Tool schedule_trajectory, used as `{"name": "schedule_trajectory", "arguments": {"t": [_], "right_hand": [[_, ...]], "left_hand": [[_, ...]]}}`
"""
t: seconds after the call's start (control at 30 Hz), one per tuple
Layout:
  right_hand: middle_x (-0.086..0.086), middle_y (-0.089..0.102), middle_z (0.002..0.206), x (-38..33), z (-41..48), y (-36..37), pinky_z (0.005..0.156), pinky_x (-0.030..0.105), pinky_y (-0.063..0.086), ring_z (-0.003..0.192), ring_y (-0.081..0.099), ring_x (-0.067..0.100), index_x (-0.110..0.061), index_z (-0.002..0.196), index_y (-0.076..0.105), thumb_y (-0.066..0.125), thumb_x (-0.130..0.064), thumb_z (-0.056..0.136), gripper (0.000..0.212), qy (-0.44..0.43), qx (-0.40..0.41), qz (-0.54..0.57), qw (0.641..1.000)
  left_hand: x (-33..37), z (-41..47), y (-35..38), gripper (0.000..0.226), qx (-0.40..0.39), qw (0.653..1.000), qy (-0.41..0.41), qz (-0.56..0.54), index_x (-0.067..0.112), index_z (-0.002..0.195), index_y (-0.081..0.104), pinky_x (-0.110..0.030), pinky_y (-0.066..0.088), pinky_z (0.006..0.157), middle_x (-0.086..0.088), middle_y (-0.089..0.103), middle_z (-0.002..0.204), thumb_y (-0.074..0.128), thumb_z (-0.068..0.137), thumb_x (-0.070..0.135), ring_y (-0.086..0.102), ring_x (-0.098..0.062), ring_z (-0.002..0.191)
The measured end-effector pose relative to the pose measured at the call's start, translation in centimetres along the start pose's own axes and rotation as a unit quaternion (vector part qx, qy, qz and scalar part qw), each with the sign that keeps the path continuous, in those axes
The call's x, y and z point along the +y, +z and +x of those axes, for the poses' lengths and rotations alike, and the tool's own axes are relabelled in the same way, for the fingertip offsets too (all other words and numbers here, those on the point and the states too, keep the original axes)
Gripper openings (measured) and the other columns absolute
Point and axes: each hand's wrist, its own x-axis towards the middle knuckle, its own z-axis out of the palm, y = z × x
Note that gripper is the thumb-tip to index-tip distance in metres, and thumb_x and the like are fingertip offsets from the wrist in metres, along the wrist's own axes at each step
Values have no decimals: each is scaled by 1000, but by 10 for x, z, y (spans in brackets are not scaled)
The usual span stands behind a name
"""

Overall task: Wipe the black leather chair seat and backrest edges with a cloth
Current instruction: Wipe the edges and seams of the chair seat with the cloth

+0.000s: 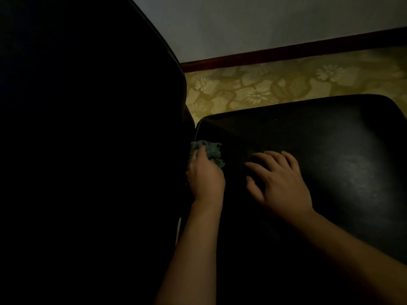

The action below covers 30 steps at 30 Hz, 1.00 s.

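Looking down from the head view, the scene is dim, and a black leather chair fills most of it. Its backrest [88, 128] rises as a broad dark mass on the left, its curved edge running down toward the middle. The seat [343, 150] spreads out to the right, with a dull sheen on its surface.

The left hand [206, 175] grips a bunched teal cloth [211, 150], fingers curled round it so that folds of fabric stick out past the knuckles. The cloth sits at the near-left corner of the seat, right where the seat meets the lower edge of the backrest. In the gloom I cannot tell whether it touches both surfaces.

The right hand [279, 183] lies open on the seat just beside the left one. Its palm faces down and its fingers are straight and spread, pointing toward the backrest. It holds nothing. Both forearms are bare and reach in from the bottom edge.

Beyond the chair lies a yellow-green floral carpet [275, 89], bordered by a dark red-brown baseboard [286, 51] under a pale wall [264, 23].
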Motion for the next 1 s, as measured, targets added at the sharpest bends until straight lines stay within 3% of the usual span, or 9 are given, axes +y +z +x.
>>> {"name": "schedule_trajectory", "arguments": {"t": [0.23, 0.47, 0.8, 1.0], "right_hand": [[-3, 58, 133, 0, 0, 0, 113, 48, 26, 130, 46, 20, -33, 125, 61, 31, -54, 92, 50, 6, -2, 12, 1000], [-3, 60, 132, 0, -1, 0, 113, 47, 27, 128, 48, 20, -33, 123, 63, 33, -53, 91, 49, 12, 2, 19, 1000], [-4, 57, 135, 2, -1, 1, 115, 45, 22, 132, 44, 18, -34, 126, 61, 31, -54, 91, 50, 10, 5, 29, 1000], [-3, 60, 132, 0, -1, 1, 113, 48, 28, 129, 48, 20, -32, 123, 64, 33, -53, 90, 50, 13, 12, 30, 999]], "left_hand": [[25, 27, 5, 47, -6, 1000, -3, -22, 13, 141, 50, -41, 40, 110, -9, 52, 143, 49, 95, 2, 48, -28, 133], [8, 14, 11, 50, 14, 1000, 16, -13, 18, 149, 40, -38, 38, 112, -5, 41, 154, 49, 101, 11, 40, -23, 141], [26, 37, 10, 52, -9, 999, -2, -40, 11, 147, 42, -44, 37, 112, -10, 43, 150, 48, 96, 4, 41, -28, 138], [13, 24, 7, 50, 6, 1000, 11, -27, 18, 150, 40, -36, 38, 109, -6, 42, 153, 48, 101, 10, 42, -24, 139]]}}
